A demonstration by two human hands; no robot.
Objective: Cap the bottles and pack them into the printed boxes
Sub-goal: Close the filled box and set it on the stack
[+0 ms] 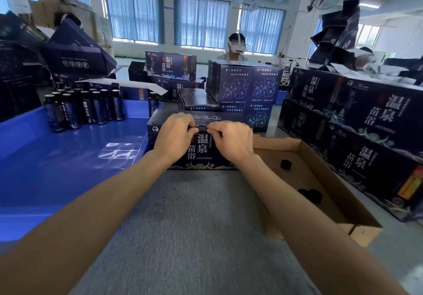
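The printed box stands in the middle of the frame on the grey counter, its long front face turned toward the person. The left hand and the right hand meet at the box's top front edge, one on each side of a small dark slot. Both have their fingers curled tight, thumb against fingertips, pinching the lid edge and holding nothing else. From that grip I judge that the lid tab or carry slot is being worked shut. Two hands side by side would keep the flap square as it goes home.

The bottles stand upright in a cluster at the upper left, at the far end of the blue tray. I cannot tell whether every one is capped. A few loose black caps lie in the open cardboard tray at the right, just beside the box's right end, handy for the right hand.

The box is hemmed in: the blue tray's rim is close on its left, the cardboard wall on its right, and more boxes stand near behind it. Stacked boxes wall off the right edge of the frame. The open room is the counter in the lower middle, so the box looks easiest to lift straight up or draw toward the person.
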